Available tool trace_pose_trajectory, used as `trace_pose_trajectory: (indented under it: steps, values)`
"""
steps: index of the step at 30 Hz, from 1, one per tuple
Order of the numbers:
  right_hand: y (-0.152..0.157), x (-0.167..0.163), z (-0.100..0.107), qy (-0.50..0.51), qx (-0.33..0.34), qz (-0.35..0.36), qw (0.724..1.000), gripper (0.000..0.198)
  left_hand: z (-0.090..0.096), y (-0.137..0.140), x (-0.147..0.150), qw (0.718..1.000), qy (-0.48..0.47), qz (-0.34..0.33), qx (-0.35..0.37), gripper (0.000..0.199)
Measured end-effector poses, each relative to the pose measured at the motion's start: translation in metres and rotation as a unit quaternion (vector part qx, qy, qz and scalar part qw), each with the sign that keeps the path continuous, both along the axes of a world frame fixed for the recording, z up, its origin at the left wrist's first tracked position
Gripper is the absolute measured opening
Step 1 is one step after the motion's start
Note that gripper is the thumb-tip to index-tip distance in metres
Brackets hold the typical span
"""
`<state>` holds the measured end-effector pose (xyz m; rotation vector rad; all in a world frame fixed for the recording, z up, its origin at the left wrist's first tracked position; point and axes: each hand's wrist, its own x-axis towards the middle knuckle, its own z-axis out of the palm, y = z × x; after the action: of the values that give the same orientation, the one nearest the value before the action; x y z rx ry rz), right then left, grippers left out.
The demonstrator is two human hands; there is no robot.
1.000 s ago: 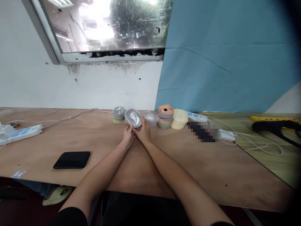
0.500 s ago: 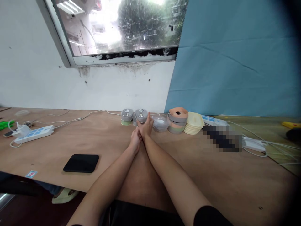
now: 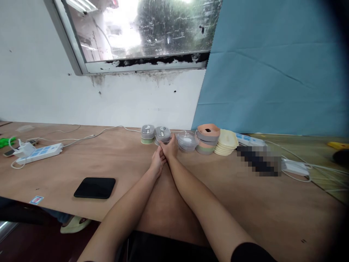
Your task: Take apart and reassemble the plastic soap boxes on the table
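Both arms stretch forward over the brown table. My left hand (image 3: 157, 160) is closed, its curled fingers pressed against my right hand (image 3: 171, 148). The right hand is closed too, its far side out of sight. What lies between them, if anything, is hidden. Just beyond the hands stand two small containers with grey lids, one grey container (image 3: 163, 134) partly covered by the right hand and one with a green base (image 3: 147, 134) to its left. Right of the right hand is a stack of clear plastic bowls (image 3: 187, 141).
Farther right are stacked orange and grey containers (image 3: 208, 139), pale yellow trays (image 3: 227, 142), a power strip (image 3: 251, 140) and a blurred-out dark object (image 3: 259, 162). At left lie a black phone (image 3: 95, 187) and another power strip (image 3: 40, 153). A person's shoe (image 3: 75, 224) shows below the table edge.
A raised digit of my right hand has come down, and the hands stay pressed together. The view has shifted slightly.
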<state>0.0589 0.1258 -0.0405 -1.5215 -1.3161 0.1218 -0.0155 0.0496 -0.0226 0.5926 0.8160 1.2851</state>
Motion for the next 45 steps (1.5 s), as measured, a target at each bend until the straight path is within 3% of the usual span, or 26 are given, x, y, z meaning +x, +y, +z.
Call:
trace_pose_trajectory:
  steps: [13,17,21,25,29,33,38,41,45]
  values:
    - [-0.010,0.009,-0.006,0.025,0.024,0.045,0.998,0.062,-0.001,-0.005,-0.010,0.999,0.008,-0.052,0.003,0.036]
    - [-0.037,0.022,-0.001,0.001,0.070,0.088,0.994,0.055,-0.002,-0.005,-0.012,0.992,0.043,-0.117,0.014,0.037]
    - [-0.075,0.046,0.006,-0.066,0.094,0.174,0.978,0.042,-0.002,-0.010,-0.010,0.981,0.078,-0.173,0.035,0.041]
    - [-0.107,0.084,0.007,-0.126,0.100,0.205,0.966,0.035,-0.002,-0.016,-0.007,0.975,0.106,-0.189,0.057,0.038]
    - [-0.119,0.137,0.006,-0.128,0.118,0.131,0.976,0.026,-0.005,-0.017,-0.005,0.972,0.144,-0.174,0.064,0.036]
    - [-0.115,0.199,0.009,-0.087,0.127,-0.023,0.988,0.025,-0.008,-0.016,-0.006,0.969,0.161,-0.173,0.077,0.035]
    - [-0.104,0.264,0.007,-0.107,0.121,-0.160,0.974,0.033,-0.009,-0.018,-0.006,0.964,0.180,-0.173,0.090,0.036]
    - [-0.094,0.281,0.001,-0.124,0.113,-0.190,0.967,0.038,-0.009,-0.018,-0.006,0.961,0.193,-0.172,0.099,0.036]
    - [-0.083,0.283,-0.007,-0.166,0.111,-0.167,0.966,0.040,-0.008,-0.022,-0.004,0.954,0.222,-0.167,0.116,0.034]
